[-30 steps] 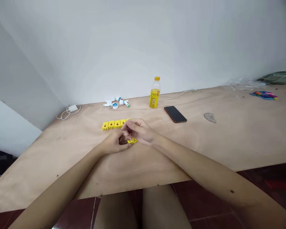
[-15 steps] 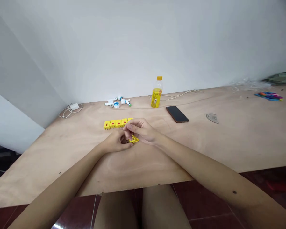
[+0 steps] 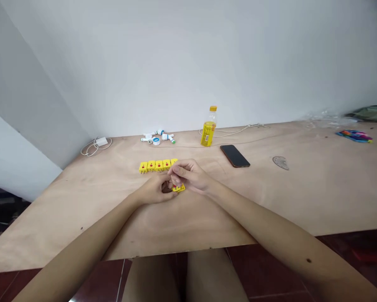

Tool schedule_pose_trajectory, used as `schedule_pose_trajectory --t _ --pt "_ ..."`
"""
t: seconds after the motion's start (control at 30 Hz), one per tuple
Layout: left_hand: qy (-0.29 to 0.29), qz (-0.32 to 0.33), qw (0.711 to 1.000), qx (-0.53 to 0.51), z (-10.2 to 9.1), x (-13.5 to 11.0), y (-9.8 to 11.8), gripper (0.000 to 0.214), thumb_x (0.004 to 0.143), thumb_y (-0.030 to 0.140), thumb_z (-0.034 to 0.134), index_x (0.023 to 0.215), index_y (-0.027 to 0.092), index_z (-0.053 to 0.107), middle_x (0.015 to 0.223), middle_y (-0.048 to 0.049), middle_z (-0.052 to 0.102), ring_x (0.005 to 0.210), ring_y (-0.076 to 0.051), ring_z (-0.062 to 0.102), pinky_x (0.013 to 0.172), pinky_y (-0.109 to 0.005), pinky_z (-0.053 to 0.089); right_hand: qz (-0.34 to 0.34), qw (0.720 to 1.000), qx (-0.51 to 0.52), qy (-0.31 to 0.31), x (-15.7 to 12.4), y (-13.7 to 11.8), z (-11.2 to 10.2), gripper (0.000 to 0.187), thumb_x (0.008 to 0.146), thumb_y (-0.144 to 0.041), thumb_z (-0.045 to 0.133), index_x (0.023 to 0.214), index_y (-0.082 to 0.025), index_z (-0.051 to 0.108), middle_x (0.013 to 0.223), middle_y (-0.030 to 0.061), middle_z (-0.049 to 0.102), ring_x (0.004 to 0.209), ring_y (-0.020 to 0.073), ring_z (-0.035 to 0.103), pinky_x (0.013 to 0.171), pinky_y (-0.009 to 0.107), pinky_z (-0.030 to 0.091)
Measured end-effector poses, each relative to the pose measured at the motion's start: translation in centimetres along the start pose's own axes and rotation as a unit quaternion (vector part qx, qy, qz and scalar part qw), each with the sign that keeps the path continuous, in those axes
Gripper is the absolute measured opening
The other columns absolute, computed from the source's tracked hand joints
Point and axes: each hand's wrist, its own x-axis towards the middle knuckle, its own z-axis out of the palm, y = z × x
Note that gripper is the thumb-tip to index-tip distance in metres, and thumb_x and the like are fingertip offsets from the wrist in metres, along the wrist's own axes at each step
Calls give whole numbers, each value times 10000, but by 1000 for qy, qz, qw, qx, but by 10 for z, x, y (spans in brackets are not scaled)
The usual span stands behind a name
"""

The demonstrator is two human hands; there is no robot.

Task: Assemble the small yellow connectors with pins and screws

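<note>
On the table my left hand (image 3: 155, 189) has its thumb and fingers curled round the edge of an open yellow plug casing (image 3: 179, 188). A small red part shows inside the casing. Directly over it is my right hand (image 3: 191, 175), with thumb and fingers pinched together. Whatever those fingertips hold is hidden. Just beyond my hands stands a row of several yellow plugs (image 3: 158, 165), each with a red spot on top and metal pins at the front. The right end of that row is partly covered by my right hand.
White and blue pipe-like pieces (image 3: 157, 137) lie behind the row. A yellow drink bottle (image 3: 208, 133) stands near the wall, with a phone (image 3: 234, 156) before it. Farther right are a protractor (image 3: 280, 162) and a colourful bundle (image 3: 354, 136). A white charger (image 3: 101, 141) lies left.
The view has shifted slightly, so everything sits a little lower and to the right. My hands keep nearly the same pose over the casing, where a red part now shows.
</note>
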Motion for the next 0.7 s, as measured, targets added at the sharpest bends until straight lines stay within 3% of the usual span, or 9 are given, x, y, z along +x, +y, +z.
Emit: schedule_pose_trajectory --t 0.07,0.2,0.37,0.47,0.53,0.7 --pt "2 6 1000 4 1 -1 -3 247 922 298 800 969 201 578 782 48 532 651 -108 488 603 -256 393 4 1000 19 12 0 1 1 409 979 -543 900 1067 -146 857 669 -64 484 605 85 439 613 235 404" --pt "15 10 1000 17 2 -2 -8 240 926 292 801 997 198 592 873 19 602 713 -118 544 645 -261 428 8 1000 -9 2 1 4 0 414 947 -543 929 1012 -142 847 716 -17 606 659 121 558 658 273 473" --pt "-7 10 1000 0 2 -1 -4 198 918 244 763 984 202 581 867 20 606 681 -109 527 612 -251 409 14 1000 12 17 0 6 0 453 983 -587 882 1081 -146 854 731 -33 571 642 95 498 636 253 433" --pt "10 23 1000 -7 1 0 -2 209 883 223 770 972 203 582 938 -6 641 744 -129 574 654 -260 460 13 1000 -17 12 0 7 2 446 946 -580 917 970 -142 839 737 2 648 659 124 559 649 281 465" --pt "4 21 1000 -5 1 0 -2 206 882 224 767 1020 200 615 968 -13 650 768 -135 584 672 -263 473 10 999 -16 30 -1 8 3 418 951 -560 919 981 -149 846 692 -24 603 626 105 506 629 264 425" --pt "-4 1 1000 -13 2 -1 0 169 887 230 752 906 199 588 831 17 583 720 -126 532 648 -256 427 16 999 -25 28 -3 7 1 399 930 -533 944 985 -145 865 737 9 663 657 122 550 650 287 443"
